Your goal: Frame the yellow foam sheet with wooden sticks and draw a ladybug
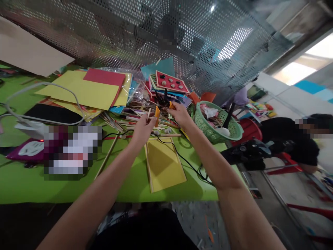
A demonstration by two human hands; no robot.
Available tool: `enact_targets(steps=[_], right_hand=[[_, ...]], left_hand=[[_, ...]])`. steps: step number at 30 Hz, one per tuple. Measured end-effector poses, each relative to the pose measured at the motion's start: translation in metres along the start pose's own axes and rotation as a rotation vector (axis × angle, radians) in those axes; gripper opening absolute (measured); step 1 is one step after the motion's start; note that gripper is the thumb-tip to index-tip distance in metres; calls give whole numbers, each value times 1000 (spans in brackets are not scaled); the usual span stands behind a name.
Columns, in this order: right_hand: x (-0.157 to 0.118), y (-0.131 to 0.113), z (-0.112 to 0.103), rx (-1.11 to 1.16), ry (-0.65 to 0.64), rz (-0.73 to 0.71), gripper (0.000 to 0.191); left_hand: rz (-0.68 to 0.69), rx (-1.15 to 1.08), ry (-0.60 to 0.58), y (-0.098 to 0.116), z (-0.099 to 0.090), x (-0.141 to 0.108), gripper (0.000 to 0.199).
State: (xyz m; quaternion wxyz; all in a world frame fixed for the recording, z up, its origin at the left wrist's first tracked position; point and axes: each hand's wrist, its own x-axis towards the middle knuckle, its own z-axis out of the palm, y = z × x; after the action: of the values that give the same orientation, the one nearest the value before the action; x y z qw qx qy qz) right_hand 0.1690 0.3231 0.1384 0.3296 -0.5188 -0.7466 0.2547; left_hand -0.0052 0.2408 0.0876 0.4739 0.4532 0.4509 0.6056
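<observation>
My left hand (143, 129) is closed, with a flat orange piece (157, 116) upright at its fingertips and a short pale stick (149, 113) between the fingers. To its right, my right hand (181, 115) pinches a small orange piece (171, 105); its exact kind is too small to make out. A dark, spiky object (163, 98) lies just beyond the two hands. Below them, a yellow panel (166, 166) edged with pale strips rests on the green tabletop (125, 185). A black cable (179, 152) crosses the panel's upper part.
Coloured sheets (78, 90) and many thin sticks (125, 123) cover the back. A red card with stones (171, 82) tops a stack. On the right stands a green basket (217, 135). A purple device (27, 150) is at left. A person (288, 139) bends over at far right.
</observation>
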Motion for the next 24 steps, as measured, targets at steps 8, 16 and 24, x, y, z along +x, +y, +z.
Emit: enact_targets(steps=[8, 16, 24], right_hand=[[-53, -25, -25, 561, -346, 99, 50], [-75, -31, -20, 561, -393, 60, 65], [-73, -38, -21, 652, -269, 71, 40]], left_hand=[[64, -52, -182, 6, 3, -8, 34], [64, -105, -406, 10, 7, -11, 49], [53, -139, -330, 3, 10, -13, 35]])
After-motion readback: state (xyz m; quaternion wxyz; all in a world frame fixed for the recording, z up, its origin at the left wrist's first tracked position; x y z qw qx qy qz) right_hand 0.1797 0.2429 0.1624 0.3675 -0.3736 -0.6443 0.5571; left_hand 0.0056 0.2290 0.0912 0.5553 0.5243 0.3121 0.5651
